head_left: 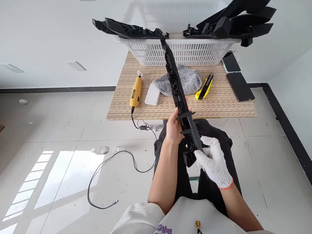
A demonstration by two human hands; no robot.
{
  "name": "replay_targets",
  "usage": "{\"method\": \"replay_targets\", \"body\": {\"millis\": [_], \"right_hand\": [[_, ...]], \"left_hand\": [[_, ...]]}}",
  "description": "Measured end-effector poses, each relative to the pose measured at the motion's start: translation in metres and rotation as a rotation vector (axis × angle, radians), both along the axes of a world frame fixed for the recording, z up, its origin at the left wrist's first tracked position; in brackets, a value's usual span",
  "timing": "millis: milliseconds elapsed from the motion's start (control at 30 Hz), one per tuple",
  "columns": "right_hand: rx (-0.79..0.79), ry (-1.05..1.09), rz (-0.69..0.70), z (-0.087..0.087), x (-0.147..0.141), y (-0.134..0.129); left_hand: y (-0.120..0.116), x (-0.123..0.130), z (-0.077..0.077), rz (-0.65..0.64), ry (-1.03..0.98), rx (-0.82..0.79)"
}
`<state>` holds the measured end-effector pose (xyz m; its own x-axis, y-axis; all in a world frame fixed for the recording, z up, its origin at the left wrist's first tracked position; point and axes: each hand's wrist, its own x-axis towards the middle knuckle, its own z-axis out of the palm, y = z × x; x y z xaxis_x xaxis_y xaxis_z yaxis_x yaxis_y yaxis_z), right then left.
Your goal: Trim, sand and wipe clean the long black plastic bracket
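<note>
My bare left hand (174, 129) is wrapped around a long black plastic trim piece (175, 82) and holds it upright over my lap. The piece's ribbed inner side faces me, and its far end reaches up to the basket's rim. In a white knit glove, my right hand (213, 161) grips the lower end of a dark caliper (194, 132). The caliper lies along the trim piece, its jaws reaching across the piece near my left fingers. Part of my left hand is hidden behind the trim.
A white plastic basket (177, 51) on the wooden table (122, 105) carries black trim parts (235, 19). Nearer lie a yellow rotary tool (136, 92), a white block (152, 94), a grey cloth (188, 79), a utility knife (204, 86) and two phones (240, 86). A cable (107, 159) loops across the floor.
</note>
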<state>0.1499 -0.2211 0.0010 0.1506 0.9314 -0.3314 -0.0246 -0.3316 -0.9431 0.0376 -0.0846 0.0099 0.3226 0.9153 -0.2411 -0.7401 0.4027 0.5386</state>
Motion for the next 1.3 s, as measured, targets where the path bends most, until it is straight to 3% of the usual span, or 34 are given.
{"method": "replay_targets", "body": {"millis": [200, 500, 900, 1300], "right_hand": [[0.011, -0.05, -0.006, -0.003, -0.004, 0.002], [-0.071, -0.036, -0.047, 0.011, -0.007, 0.008], [-0.072, -0.044, -0.038, 0.008, -0.006, 0.005], [-0.016, -0.217, -0.012, 0.003, -0.001, 0.005]], "left_hand": [[0.0, 0.002, -0.006, 0.024, 0.017, -0.015], [0.0, 0.004, -0.002, 0.012, 0.012, -0.011], [0.001, 0.005, -0.002, 0.049, -0.079, 0.014], [0.0, 0.004, -0.002, 0.02, -0.066, 0.006]]}}
